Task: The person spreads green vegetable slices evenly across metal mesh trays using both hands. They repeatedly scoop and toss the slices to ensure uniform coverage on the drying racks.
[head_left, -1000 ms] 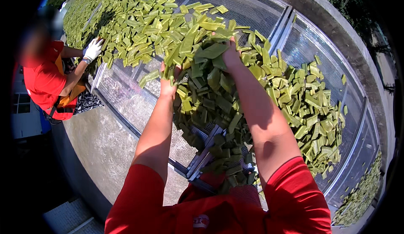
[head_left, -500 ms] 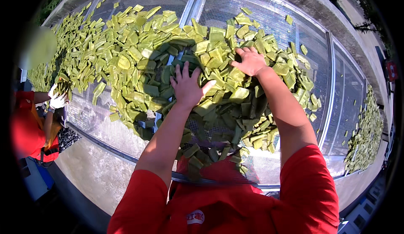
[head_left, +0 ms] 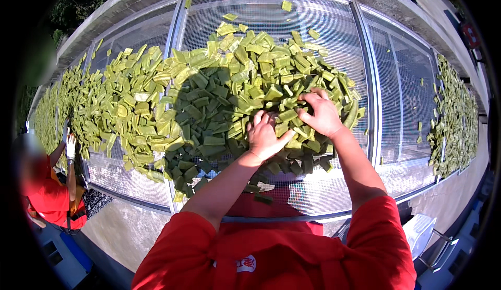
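Both hands are working in the pile of green cut pieces (head_left: pixel 229 102), which is lying on the middle mesh tray (head_left: pixel 292 18). Left hand (head_left: pixel 265 136) is pressing flat on the near side of the pile, fingers spread, not gripping anything. Right hand (head_left: pixel 322 113) is sitting just right of it, fingers curled down into the pieces, raking rather than lifting; can't tell if anything is actually pinched underneath.

Progress, judging from the layout: roughly midway on this tray. Pile is still sitting thick and overlapped around the hands and left of them. Far part of the middle tray is showing bare mesh with only a few stray pieces, and its near strip is mostly bare too.

Tray to the right (head_left: pixel 407 81) of the middle one is holding almost nothing. Tray to the left (head_left: pixel 130 44) is already carrying a wide layer, and the far-right run (head_left: pixel 454 117) looks covered. Another person in red (head_left: pixel 49 196) is reaching with a gloved hand (head_left: pixel 71 146) at the left end of the row.
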Motion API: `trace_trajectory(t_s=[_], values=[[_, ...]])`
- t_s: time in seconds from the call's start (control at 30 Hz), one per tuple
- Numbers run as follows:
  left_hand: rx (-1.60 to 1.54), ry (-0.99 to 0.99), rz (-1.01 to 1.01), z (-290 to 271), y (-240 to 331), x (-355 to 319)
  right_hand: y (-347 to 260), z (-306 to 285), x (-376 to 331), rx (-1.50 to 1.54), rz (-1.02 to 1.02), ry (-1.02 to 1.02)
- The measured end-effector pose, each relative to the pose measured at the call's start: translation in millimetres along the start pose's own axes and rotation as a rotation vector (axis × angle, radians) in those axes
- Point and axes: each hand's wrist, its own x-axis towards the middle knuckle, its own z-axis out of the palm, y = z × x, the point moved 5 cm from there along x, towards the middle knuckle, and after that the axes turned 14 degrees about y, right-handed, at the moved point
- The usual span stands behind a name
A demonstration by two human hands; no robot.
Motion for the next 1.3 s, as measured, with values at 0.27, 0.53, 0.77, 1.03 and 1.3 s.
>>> trace_trajectory(t_s=[0.27, 0.53, 0.77, 1.03, 1.3], values=[[0.166, -0.147, 0.226, -42, -60, -74, 62, 5, -212, -0.214, 0.152, 0.2], [0.028, 0.018, 0.074, 16, -68, -22, 104, 111, -127, 0.034, 0.436, -0.308], [0.182, 0.065, 0.189, 47, -27, 70, 135, 85, -8, -0.137, 0.422, -0.09], [0.423, -0.031, -0.077, 33, -45, 219, 170, 7, 163, -0.473, 0.663, 0.354], [0.58, 0.063, 0.07, -78, -131, 189, 172, 6, 196, -0.041, 0.317, 0.261]])
